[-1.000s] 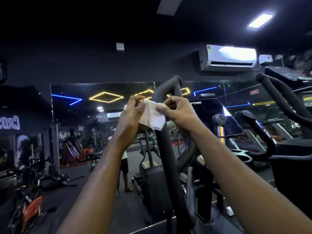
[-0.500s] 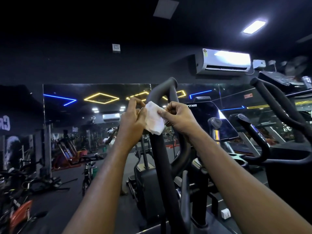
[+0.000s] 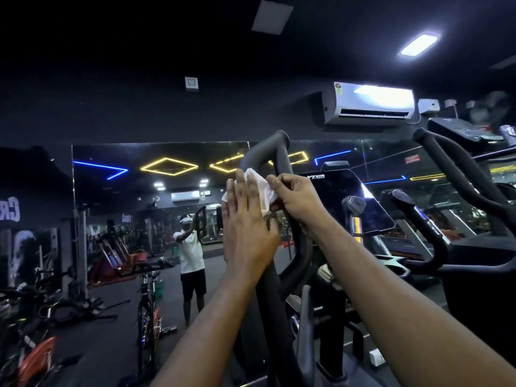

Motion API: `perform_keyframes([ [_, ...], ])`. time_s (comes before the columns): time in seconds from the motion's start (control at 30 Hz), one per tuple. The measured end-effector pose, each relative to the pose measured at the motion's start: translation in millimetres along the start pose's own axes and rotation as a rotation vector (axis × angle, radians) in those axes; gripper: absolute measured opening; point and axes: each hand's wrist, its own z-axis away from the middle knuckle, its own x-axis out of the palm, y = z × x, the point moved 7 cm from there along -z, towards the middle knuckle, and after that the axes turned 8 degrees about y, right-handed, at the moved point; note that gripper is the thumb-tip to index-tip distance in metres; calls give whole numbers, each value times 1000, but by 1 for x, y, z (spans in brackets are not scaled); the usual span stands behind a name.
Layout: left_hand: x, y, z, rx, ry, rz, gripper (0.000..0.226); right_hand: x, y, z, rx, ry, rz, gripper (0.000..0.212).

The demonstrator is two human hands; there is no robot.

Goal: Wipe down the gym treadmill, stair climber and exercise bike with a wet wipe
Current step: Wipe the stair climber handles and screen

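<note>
Left hand: we see our left hand (image 3: 245, 230) flat, fingers straight and close together, pointing up, and pressing the wipe against the handlebar.
Right hand: our right hand (image 3: 296, 199) has its fingers curled and pinches the right edge of the wipe, just beside the left fingertips.
Wipe: the white, crumpled wipe (image 3: 261, 188) lies on the upper part of the handlebar, just below its bend, between our two hands. The left fingers hide part of it.
Handlebar: the black handlebar (image 3: 269, 148) rises from the bottom of the view between our forearms and curves over at the top.
Screen: a dark, tilted screen (image 3: 346, 199) stands just right of our right hand, behind it.
Mirror: the wall mirror (image 3: 125, 196) ahead shows blue and yellow light strips and a person in a white top with arms raised.
Air conditioner: a white air conditioner (image 3: 368, 103) hangs on the dark wall above, to the right.
Ceiling light: one lit ceiling light (image 3: 418, 44) glows at the upper right.
</note>
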Motion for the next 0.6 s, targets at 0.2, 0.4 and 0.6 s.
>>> perform_keyframes([
  [0.2,-4,-6,-11,-55,33,143,63,-32,0,8,-240,417,340,25],
  [0.4,-4,-5,49,-67,17,164,70,-17,54,30,-39,148,434,88],
  [0.6,-1,-5,6,-70,12,197,65,-17,57,29,6,165,456,92],
])
